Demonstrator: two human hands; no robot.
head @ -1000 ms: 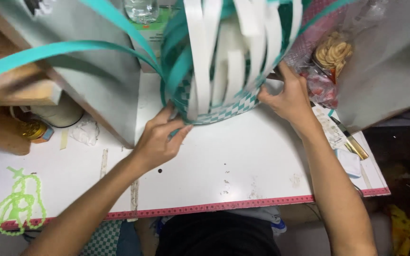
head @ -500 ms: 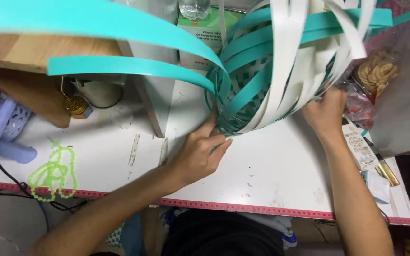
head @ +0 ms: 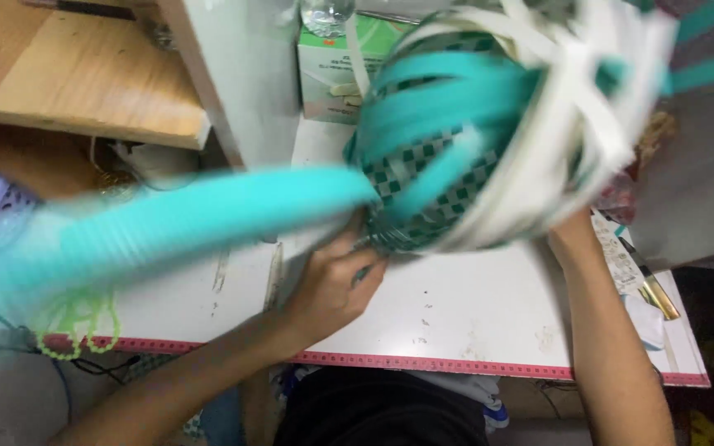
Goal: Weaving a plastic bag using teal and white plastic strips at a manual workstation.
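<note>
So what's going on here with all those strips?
A person is working on a half-woven basket made of teal and white strips, held up over a white table. The left hand grips its lower edge by the checkered woven part; the right hand is mostly hidden behind the basket, only the wrist showing. Loose strips stick out, and one long teal strip sweeps left, blurred. A green box stands behind.

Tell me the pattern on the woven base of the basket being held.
A green-and-white checkerboard weave on the woven base, with teal and white strips rising from it; the head view shows it.
</note>
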